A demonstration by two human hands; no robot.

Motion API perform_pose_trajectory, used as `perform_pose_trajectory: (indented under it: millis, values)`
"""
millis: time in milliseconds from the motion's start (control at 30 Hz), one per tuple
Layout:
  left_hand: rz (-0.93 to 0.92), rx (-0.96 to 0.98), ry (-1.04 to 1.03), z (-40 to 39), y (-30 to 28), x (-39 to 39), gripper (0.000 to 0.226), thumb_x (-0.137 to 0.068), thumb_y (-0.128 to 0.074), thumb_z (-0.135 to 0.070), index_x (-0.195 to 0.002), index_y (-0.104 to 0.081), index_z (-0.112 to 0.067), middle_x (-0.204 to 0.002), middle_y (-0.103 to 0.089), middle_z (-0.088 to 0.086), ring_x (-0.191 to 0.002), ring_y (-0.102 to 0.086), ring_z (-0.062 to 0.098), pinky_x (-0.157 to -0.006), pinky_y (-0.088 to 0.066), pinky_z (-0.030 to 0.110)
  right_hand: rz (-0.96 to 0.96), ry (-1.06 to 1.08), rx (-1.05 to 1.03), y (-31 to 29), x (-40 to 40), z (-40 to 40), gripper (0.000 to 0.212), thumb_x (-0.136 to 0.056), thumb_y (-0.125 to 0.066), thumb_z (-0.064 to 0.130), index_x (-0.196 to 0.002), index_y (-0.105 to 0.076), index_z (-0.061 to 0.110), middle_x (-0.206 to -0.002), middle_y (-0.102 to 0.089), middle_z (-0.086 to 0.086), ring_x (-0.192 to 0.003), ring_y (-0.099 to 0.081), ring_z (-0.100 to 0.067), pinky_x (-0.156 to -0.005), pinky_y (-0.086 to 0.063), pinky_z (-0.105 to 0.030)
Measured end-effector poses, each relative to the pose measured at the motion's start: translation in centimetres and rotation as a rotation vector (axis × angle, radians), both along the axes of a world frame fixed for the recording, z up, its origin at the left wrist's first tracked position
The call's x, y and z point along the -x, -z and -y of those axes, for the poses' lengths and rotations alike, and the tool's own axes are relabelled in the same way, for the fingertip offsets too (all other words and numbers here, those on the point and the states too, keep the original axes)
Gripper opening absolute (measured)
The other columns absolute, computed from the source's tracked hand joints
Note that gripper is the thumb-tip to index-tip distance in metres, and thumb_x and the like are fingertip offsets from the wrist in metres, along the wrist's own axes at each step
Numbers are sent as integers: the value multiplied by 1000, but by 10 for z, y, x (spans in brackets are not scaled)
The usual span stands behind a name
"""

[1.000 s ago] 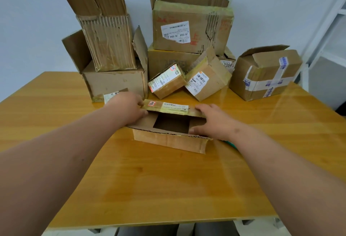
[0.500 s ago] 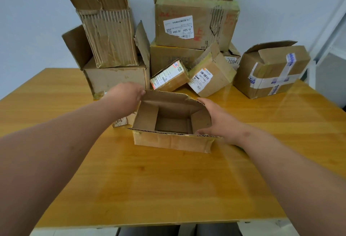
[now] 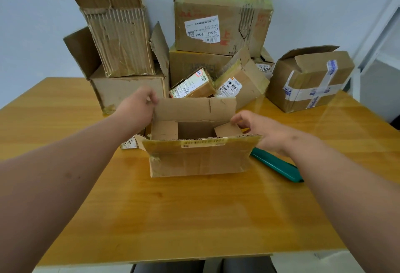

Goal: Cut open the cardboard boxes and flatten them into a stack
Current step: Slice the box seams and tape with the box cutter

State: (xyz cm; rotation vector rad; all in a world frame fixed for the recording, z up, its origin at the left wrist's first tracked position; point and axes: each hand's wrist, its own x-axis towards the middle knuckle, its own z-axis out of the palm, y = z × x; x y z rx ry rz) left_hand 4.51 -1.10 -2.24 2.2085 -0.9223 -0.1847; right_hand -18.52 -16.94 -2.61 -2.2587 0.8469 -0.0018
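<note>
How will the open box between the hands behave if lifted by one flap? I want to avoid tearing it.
The open box looks empty inside, so it is probably light. Its far flap shows a crease and a small tear, so it may bend or rip. The left hand grips that flap's corner, which would likely fold first.

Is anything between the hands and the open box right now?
No. The left hand grips the far flap's left corner of the box; the right hand touches the small right flap. The green cutter lies aside, right of the box.
</note>
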Motion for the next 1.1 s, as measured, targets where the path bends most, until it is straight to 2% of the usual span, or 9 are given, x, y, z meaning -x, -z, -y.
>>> perform_pose_trajectory:
  millis: [67,133,267,400,600,700,833,967,1100]
  values:
    - [-35,-58,56,-3,-1,3,24,-100,-46,-11,-89,-58,-28,-101,-59,8,-75,-53,18,-55,-42,26,-17,-22,38,3,4,2,69,-85,-76,13,-144,-44,28,-148,-48,1,-131,-47,-14,-104,-44,-28]
    - [-76,-115,118,-6,-3,5,8,-93,-63,-24,-98,-60,-29,-110,-59,3,-87,-57,18,-67,-50,30,12,2,-51,4,8,3,67,-87,-72,5,-145,-45,26,-146,-49,3,-131,-48,-14,-104,-47,-33]
    - [80,-376,258,-9,-12,22,99,-61,-83,-55,-142,-35,-23,-138,-40,3,-125,-42,24,-101,-42,39,-33,68,-258,-10,8,0,75,-83,-78,15,-148,-40,21,-147,-45,-2,-123,-51,-17,-88,-52,-29]
    - [218,-374,290,-7,-18,44,123,-53,-84,-59,-150,-17,-24,-151,-22,1,-139,-24,25,-110,-32,42,-244,129,76,-23,-9,-18,94,-70,-83,54,-142,-38,13,-127,-53,-6,-107,-58,-21,-90,-52,-34]
    - [330,-399,273,-11,-20,52,126,-55,-84,-62,-150,-11,-24,-150,-16,-1,-140,-21,24,-112,-31,41,-280,228,307,-1,-24,-47,80,-74,-80,48,-128,-31,15,-122,-51,-10,-105,-56,-28,-74,-48,-35]
    - [334,-357,257,-18,-16,51,117,-62,-84,-54,-150,-12,-23,-148,-20,0,-137,-25,24,-109,-34,39,-86,296,85,-10,-17,-42,62,-84,-69,36,-125,-26,17,-100,-53,-6,-93,-58,-24,-74,-54,-40]
    - [267,-196,263,-28,-13,44,94,-75,-75,-37,-150,-19,-23,-146,-26,1,-132,-34,24,-100,-39,35,330,541,-416,-16,6,-28,36,-88,-52,-1,-120,-39,9,-107,-55,-17,-95,-58,-31,-84,-57,-45]
    - [61,43,278,-36,-10,45,70,-87,-61,-9,-146,-27,-26,-130,-38,-2,-110,-48,17,-69,-44,22,448,645,-627,-8,23,-22,43,-89,-49,-11,-127,-47,9,-112,-57,-20,-101,-57,-35,-86,-52,-46]
    - [-120,306,207,-43,-17,38,79,-84,-56,12,-142,-27,-33,-125,-53,-7,-88,-61,14,-61,-57,33,556,639,-621,-3,27,-21,57,-86,-52,-14,-131,-53,20,-123,-59,-18,-111,-56,-39,-98,-48,-57]
